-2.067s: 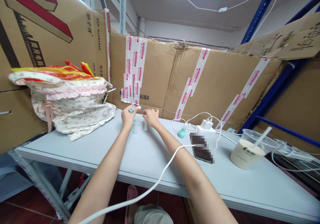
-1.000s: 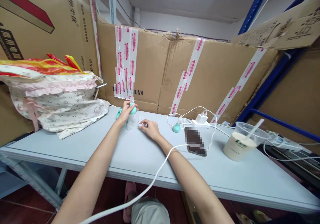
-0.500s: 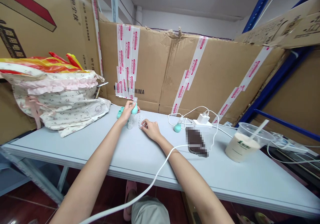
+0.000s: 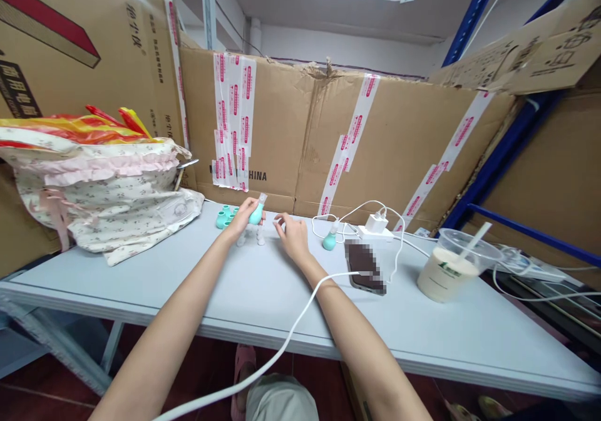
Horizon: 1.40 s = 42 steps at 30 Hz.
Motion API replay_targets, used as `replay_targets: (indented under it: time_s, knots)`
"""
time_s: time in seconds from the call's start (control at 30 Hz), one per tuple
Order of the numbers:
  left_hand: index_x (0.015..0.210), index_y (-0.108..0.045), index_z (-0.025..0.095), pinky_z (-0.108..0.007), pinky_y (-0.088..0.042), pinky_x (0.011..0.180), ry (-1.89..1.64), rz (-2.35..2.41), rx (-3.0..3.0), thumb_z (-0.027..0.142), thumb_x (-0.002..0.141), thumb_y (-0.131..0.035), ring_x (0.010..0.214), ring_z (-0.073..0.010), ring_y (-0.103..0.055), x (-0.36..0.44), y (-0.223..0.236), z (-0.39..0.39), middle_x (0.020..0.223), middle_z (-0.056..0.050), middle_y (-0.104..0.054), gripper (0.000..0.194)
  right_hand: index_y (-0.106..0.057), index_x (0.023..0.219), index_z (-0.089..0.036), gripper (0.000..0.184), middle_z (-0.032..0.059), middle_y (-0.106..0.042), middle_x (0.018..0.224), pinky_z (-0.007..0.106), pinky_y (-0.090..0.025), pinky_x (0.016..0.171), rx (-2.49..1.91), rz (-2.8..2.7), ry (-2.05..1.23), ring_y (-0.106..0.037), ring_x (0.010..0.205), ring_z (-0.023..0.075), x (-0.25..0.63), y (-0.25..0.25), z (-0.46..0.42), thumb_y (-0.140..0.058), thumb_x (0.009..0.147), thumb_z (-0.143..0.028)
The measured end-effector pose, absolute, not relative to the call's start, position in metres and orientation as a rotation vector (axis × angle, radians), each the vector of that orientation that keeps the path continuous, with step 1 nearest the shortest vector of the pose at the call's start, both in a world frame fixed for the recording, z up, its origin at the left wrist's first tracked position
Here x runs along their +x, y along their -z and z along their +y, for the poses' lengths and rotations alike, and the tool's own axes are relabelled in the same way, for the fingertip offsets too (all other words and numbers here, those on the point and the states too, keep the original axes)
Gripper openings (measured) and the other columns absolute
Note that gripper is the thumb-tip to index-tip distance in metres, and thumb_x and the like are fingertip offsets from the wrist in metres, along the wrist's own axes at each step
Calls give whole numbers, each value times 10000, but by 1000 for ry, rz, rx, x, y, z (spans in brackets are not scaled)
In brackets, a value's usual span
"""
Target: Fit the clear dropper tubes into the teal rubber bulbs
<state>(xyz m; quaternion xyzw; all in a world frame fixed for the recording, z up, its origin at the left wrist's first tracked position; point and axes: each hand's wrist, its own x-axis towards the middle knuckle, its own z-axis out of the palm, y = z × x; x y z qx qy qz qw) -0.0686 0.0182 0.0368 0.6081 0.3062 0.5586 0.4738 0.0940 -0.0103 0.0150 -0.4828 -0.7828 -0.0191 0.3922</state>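
Note:
My left hand [image 4: 244, 217] is closed around a teal squeeze bulb [image 4: 256, 214] with a clear nozzle, which leans to the right above the table. My right hand [image 4: 293, 236] is a short way to the right, fingers bent and apart, with nothing visible in them. Below the held bulb, a clear plastic piece [image 4: 260, 237] stands on the table, and a second clear piece [image 4: 241, 240] is partly hidden by my left hand. Several teal bulbs [image 4: 221, 219] without nozzles are grouped behind my left wrist. Another teal bulb with a clear nozzle [image 4: 329, 240] stands to the right.
A phone [image 4: 366, 267] with a white cable [image 4: 300, 321] crossing my right forearm lies on the table. Behind it are a charger and power strip [image 4: 375, 230]. A drink cup [image 4: 441, 277] stands right, a floral bag [image 4: 107, 208] left, and a large carton [image 4: 282, 114] behind.
My right hand has moved away from the clear piece, which stays on the table. The bulb in my left hand now tilts more to the right. The head view has shifted slightly.

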Motion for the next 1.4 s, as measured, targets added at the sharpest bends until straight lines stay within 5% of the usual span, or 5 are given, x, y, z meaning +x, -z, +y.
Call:
replay_targets:
  time_s: [0.3,0.57,0.83,1.23,1.4]
  knots:
    - [781,-397,179,-212,-385,429,-1087,730,1618,507,783,-458,411,-101,-503,-50,-26,17,537,26,-559,334,-559,945,-214,218,49,-598,978,291,-244,743,-1109,-2020,468,-510,867,154,104,-33,-12,-380,904,-330]
    - [747,-372,190,-208,-369,402,-1001,736,1649,505,765,-479,376,-96,-479,-52,-25,16,512,32,-554,333,-548,1023,-216,267,72,-558,1067,290,-254,769,-1100,-2067,513,-502,895,153,116,-22,-3,-338,914,-340]
    - [749,-387,194,-210,-346,387,-972,832,1721,534,772,-447,360,-104,-464,-48,-14,20,483,30,-549,346,-558,908,-202,242,55,-578,906,301,-259,757,-1079,-2144,608,-476,835,165,117,-24,-3,-332,921,-288]
    - [738,-413,183,-220,-352,418,-936,870,1754,510,774,-456,367,-105,-467,-51,-18,14,489,23,-549,332,-506,915,-196,186,24,-506,905,227,-358,658,-1068,-2076,88,-507,740,128,113,-23,1,-329,907,-251]
    - [760,-423,184,-222,-357,415,-912,859,1748,512,774,-455,374,-112,-478,-53,-16,17,500,18,-556,330,-516,923,-201,190,31,-523,917,218,-356,660,-1031,-2051,151,-516,762,126,116,-26,-3,-340,907,-272]
